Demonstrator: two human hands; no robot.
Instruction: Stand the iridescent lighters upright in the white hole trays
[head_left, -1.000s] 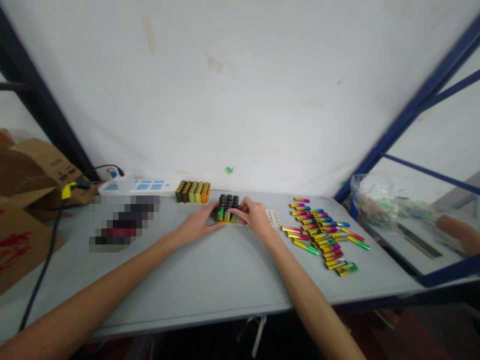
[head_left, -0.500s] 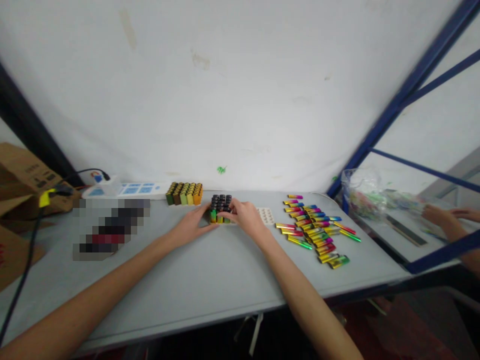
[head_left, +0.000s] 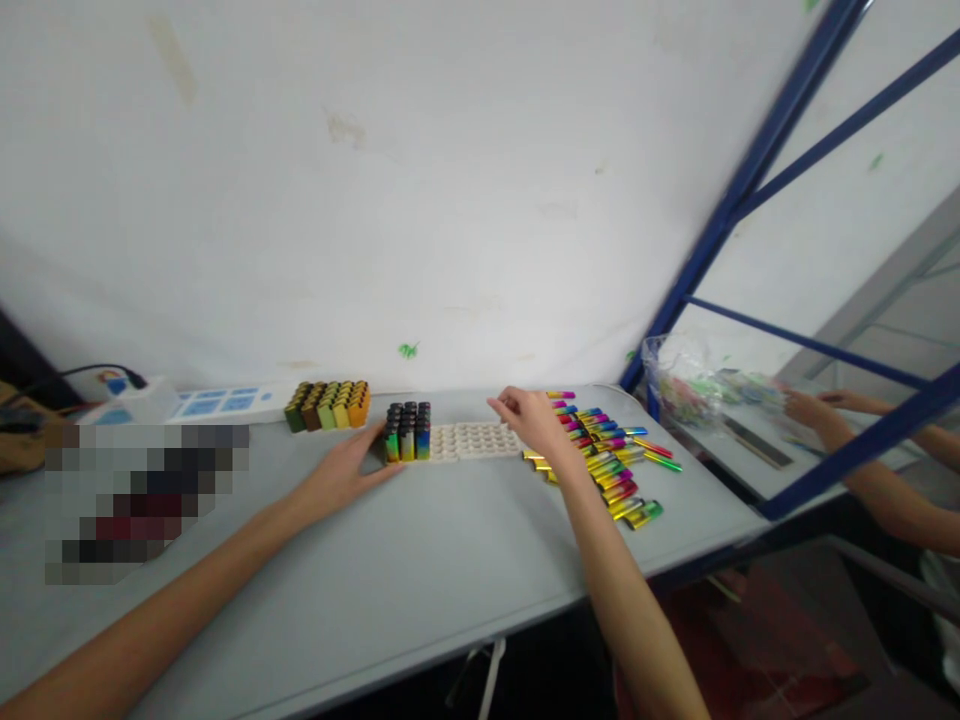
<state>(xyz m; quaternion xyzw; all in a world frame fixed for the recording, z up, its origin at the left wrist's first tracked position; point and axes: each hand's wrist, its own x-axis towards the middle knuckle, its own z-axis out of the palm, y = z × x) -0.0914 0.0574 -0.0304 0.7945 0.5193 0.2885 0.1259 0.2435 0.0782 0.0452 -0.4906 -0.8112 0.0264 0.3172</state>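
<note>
Head view: my left hand (head_left: 339, 480), fingers apart, adjoins black-topped cylinders (head_left: 408, 432); my right hand (head_left: 531, 418): closure I cannot tell.

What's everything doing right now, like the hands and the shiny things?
Left hand: open, beside the black-topped tubes
Right hand: raised, fingers curled
Black-topped tubes: upright
White tray: partly filled
Loose tubes: lying down
Gold-topped tubes: upright, in rows
Power strip: plug in it
</note>
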